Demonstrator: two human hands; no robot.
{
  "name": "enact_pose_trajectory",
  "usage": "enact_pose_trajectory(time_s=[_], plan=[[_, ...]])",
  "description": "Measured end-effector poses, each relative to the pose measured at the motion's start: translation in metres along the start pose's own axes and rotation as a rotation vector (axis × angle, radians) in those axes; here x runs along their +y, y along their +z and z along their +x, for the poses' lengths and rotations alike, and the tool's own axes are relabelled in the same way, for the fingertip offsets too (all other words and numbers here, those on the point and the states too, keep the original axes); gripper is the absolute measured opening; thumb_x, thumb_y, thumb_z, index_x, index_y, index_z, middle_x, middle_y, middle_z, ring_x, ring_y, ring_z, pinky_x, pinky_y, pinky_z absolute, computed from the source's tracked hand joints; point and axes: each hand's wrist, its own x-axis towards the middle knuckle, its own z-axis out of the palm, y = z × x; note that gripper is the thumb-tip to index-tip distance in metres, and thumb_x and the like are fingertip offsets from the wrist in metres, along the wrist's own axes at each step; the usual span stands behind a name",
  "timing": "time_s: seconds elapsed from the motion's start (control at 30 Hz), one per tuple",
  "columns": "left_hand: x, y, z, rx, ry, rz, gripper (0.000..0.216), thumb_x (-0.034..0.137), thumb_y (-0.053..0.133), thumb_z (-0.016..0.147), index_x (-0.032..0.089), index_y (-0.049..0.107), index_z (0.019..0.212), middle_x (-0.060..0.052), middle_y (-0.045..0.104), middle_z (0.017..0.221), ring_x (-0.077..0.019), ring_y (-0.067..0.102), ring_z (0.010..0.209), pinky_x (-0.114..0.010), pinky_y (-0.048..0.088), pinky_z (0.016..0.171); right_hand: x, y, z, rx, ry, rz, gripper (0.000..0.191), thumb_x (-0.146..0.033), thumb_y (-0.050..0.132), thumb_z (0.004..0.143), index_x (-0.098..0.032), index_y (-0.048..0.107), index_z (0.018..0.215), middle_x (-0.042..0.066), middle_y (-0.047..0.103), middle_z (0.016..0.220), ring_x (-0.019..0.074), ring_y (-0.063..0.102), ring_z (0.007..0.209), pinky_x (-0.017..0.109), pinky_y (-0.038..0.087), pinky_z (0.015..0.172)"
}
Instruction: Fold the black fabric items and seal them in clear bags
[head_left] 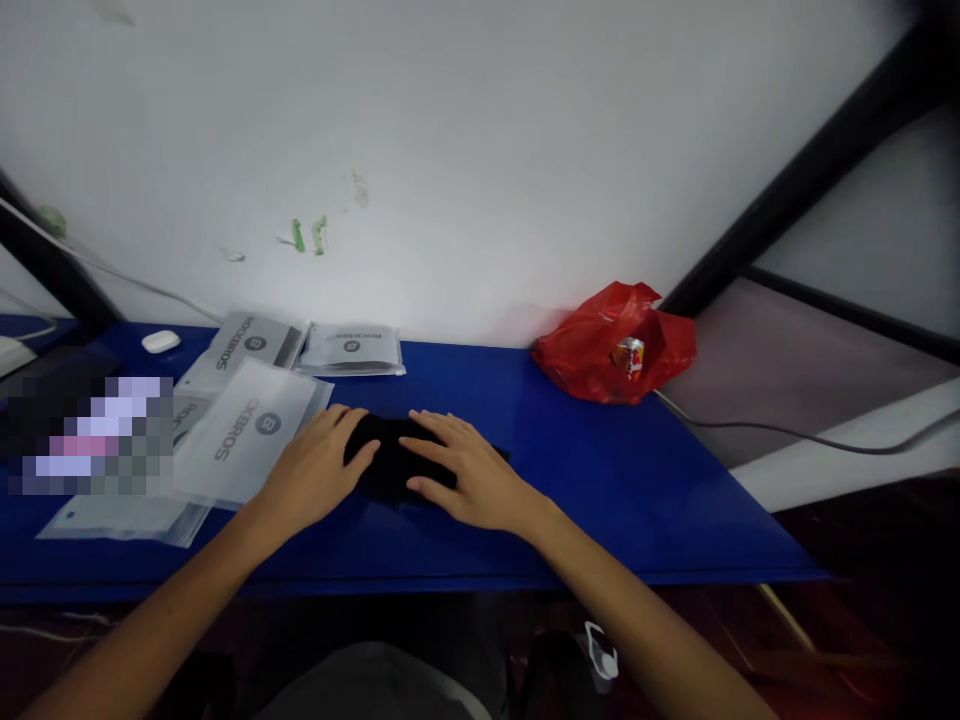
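A small black cloth item point(390, 455) lies on the blue table point(600, 480) in front of me. My left hand point(319, 470) rests flat on its left end with the fingers stretched out. My right hand point(465, 470) lies flat across its right part, fingers spread and pressing down. Most of the cloth is hidden under the two hands.
Several grey plastic packages with printed logos point(247, 430) lie to the left, two more point(349, 350) against the white wall. A white earbud case point(160, 341) sits at far left. A red plastic bag point(615, 345) stands at the right. A cable point(787, 432) runs past the table's right edge.
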Motion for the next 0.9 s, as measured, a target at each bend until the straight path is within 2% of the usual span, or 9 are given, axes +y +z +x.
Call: enact_pose_trajectory(time_s=[0.1, 0.2, 0.33, 0.43, 0.53, 0.63, 0.8, 0.9], plan=[[-0.003, -0.001, -0.003, -0.040, -0.159, 0.085, 0.049, 0.045, 0.034, 0.090, 0.012, 0.050, 0.121, -0.015, 0.058, 0.116, -0.0305, 0.054, 0.109, -0.040, 0.045, 0.085, -0.005, 0.005, 0.007, -0.046, 0.007, -0.037, 0.054, -0.049, 0.050, 0.087, -0.021, 0.047, 0.133, 0.014, 0.038, 0.145, 0.0281, 0.036, 0.133, 0.054, 0.031, 0.107], [-0.004, 0.000, -0.005, -0.140, -0.252, 0.137, 0.054, 0.054, 0.031, 0.088, 0.010, 0.057, 0.106, -0.018, 0.063, 0.103, -0.0339, 0.060, 0.097, -0.042, 0.046, 0.076, 0.004, 0.005, 0.008, -0.046, 0.057, -0.090, 0.055, -0.048, 0.047, 0.089, -0.018, 0.045, 0.135, 0.014, 0.040, 0.144, 0.0277, 0.037, 0.133, 0.052, 0.030, 0.109], [-0.003, 0.000, -0.002, -0.186, -0.292, 0.074, 0.054, 0.064, 0.034, 0.083, 0.015, 0.058, 0.086, -0.015, 0.066, 0.090, -0.0322, 0.063, 0.083, -0.037, 0.045, 0.064, 0.037, -0.002, -0.006, -0.005, 0.212, -0.119, 0.052, -0.047, 0.044, 0.090, -0.017, 0.047, 0.133, 0.014, 0.047, 0.139, 0.0277, 0.043, 0.129, 0.051, 0.033, 0.107], [-0.004, 0.003, 0.002, -0.171, -0.272, 0.022, 0.039, 0.054, 0.042, 0.083, 0.018, 0.055, 0.077, -0.011, 0.065, 0.080, -0.0281, 0.063, 0.077, -0.033, 0.042, 0.059, 0.069, -0.007, -0.024, 0.088, 0.330, -0.084, 0.047, -0.045, 0.039, 0.092, -0.019, 0.053, 0.128, 0.013, 0.054, 0.132, 0.0269, 0.049, 0.124, 0.050, 0.038, 0.104], [-0.007, 0.006, 0.005, -0.132, -0.249, -0.053, 0.026, 0.042, 0.044, 0.084, 0.020, 0.050, 0.073, -0.007, 0.063, 0.073, -0.0238, 0.061, 0.071, -0.031, 0.040, 0.058, 0.095, -0.007, -0.039, 0.205, 0.442, -0.024, 0.044, -0.046, 0.039, 0.091, -0.020, 0.056, 0.123, 0.012, 0.060, 0.125, 0.0274, 0.053, 0.119, 0.050, 0.040, 0.102], [-0.010, 0.004, 0.006, -0.033, -0.266, -0.092, 0.018, 0.037, 0.045, 0.084, 0.021, 0.049, 0.078, -0.005, 0.063, 0.075, -0.0229, 0.061, 0.073, -0.031, 0.040, 0.061, 0.106, -0.003, -0.045, 0.243, 0.473, 0.015, 0.043, -0.045, 0.040, 0.090, -0.019, 0.058, 0.120, 0.012, 0.062, 0.122, 0.0267, 0.056, 0.115, 0.048, 0.041, 0.102], [-0.003, -0.014, 0.007, 0.117, -0.329, 0.085, 0.013, 0.032, 0.043, 0.085, 0.022, 0.048, 0.090, -0.004, 0.062, 0.080, -0.0250, 0.060, 0.078, -0.032, 0.041, 0.063, 0.106, 0.001, -0.045, 0.245, 0.450, 0.016, 0.040, -0.044, 0.040, 0.091, -0.021, 0.060, 0.117, 0.011, 0.063, 0.120, 0.0263, 0.056, 0.114, 0.050, 0.041, 0.101], [0.016, -0.021, 0.005, 0.203, -0.228, 0.218, 0.011, 0.025, 0.043, 0.085, 0.021, 0.050, 0.092, -0.006, 0.061, 0.091, -0.0251, 0.058, 0.084, -0.033, 0.042, 0.065, 0.107, 0.002, -0.045, 0.241, 0.449, 0.020, 0.040, -0.044, 0.040, 0.091, -0.021, 0.062, 0.114, 0.012, 0.062, 0.121, 0.0257, 0.055, 0.116, 0.049, 0.041, 0.102]])
